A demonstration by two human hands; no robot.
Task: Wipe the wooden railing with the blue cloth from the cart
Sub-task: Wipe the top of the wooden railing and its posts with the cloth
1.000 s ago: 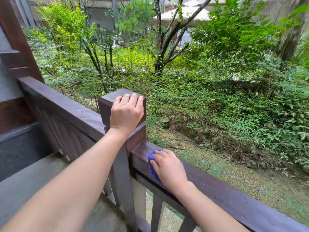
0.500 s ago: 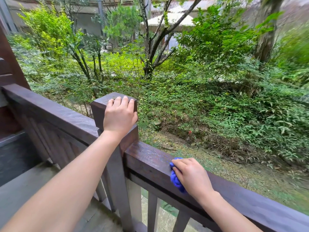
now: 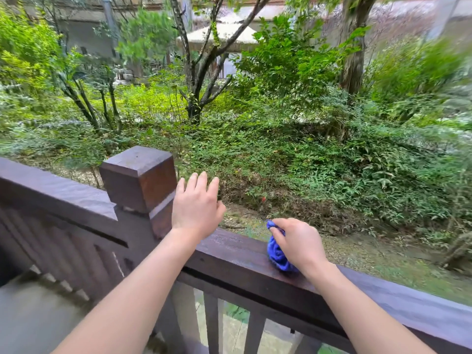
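A dark brown wooden railing [image 3: 237,254] runs from the left edge down to the lower right. Its square post [image 3: 139,175] rises at the left of centre. My right hand [image 3: 298,242] presses a bunched blue cloth [image 3: 277,254] onto the top of the rail, right of the post. The cloth shows at the left of my fingers; the rest is under my palm. My left hand [image 3: 196,208] hovers in the air just right of the post, fingers spread, holding nothing.
Beyond the railing the ground drops to a slope of shrubs, bare soil and several trees [image 3: 196,72]. A thatched roof [image 3: 224,34] stands far back. Vertical balusters [image 3: 213,325] fill the space under the rail. A grey deck floor [image 3: 33,318] lies at the lower left.
My left hand has lifted off the top of the post and now hovers to its right. My right hand has slid the cloth further right along the rail. The view has turned right.
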